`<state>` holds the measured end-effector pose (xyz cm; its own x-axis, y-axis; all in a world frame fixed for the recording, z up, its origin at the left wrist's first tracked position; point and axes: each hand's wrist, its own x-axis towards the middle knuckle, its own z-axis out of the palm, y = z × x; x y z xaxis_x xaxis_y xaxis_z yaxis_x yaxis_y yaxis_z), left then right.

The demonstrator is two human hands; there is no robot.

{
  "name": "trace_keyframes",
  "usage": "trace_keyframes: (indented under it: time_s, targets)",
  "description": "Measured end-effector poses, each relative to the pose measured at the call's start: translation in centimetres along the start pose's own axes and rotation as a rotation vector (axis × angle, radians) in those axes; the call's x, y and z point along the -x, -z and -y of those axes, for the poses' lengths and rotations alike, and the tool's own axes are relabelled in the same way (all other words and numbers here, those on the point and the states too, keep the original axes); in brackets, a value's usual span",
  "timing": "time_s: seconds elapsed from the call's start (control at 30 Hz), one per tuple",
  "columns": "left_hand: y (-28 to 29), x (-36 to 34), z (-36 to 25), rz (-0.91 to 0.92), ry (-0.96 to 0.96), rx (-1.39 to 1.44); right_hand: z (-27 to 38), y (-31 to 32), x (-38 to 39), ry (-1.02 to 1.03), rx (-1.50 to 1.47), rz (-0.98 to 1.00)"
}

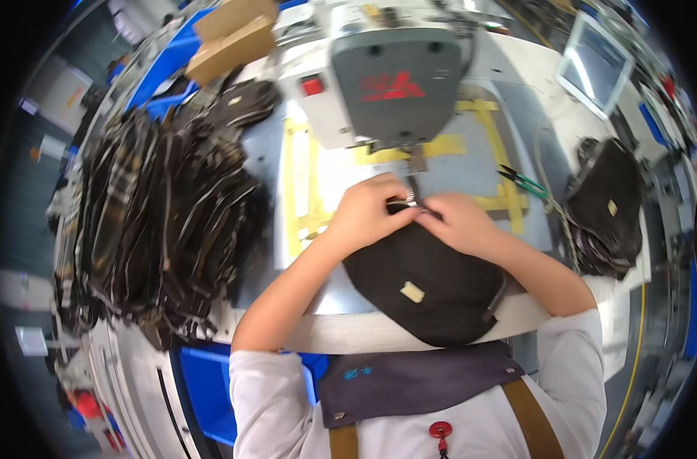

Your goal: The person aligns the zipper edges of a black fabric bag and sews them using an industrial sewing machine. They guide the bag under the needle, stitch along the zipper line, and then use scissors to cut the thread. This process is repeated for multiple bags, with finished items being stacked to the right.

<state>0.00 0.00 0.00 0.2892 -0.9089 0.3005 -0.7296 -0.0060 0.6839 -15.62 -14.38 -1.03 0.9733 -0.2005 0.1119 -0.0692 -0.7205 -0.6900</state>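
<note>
A dark fabric pouch piece (421, 283) with a small pale label lies on the sewing table below the machine head (394, 84). At its upper edge, my left hand (368, 214) pinches the fabric beside a small metal zipper part (410, 197). My right hand (452, 222) grips the same edge just to the right, thumb and fingers closed on it. Both hands are close under the needle area, slightly in front of it. Yellow tape strips (295, 183) mark the work plate around them. Green-handled snips (528, 183) lie to the right of my right hand.
A large heap of dark pieces (142, 222) fills the left side. A smaller stack (609, 206) sits at right. Behind stand blue bins (157, 61), a cardboard box (230, 42) and a light framed panel (593, 65). Another blue bin (211, 394) is below the table edge.
</note>
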Motion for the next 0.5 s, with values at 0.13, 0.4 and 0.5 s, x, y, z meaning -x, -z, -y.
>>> trace_keyframes:
  time_s: [0.13,0.4,0.5]
  targets:
    - [-3.2,-1.4,1.2,-0.15,-0.031,0.141,-1.2,1.6,-0.2,-0.097,-0.053,-0.008]
    - [-1.2,0.6,2.0,-0.208,0.347,0.47,-0.3,0.3,1.2,-0.217,-0.172,-0.015]
    - [-0.9,1.3,1.7,-0.215,0.404,0.519,0.6,0.5,1.2,-0.193,-0.204,0.024]
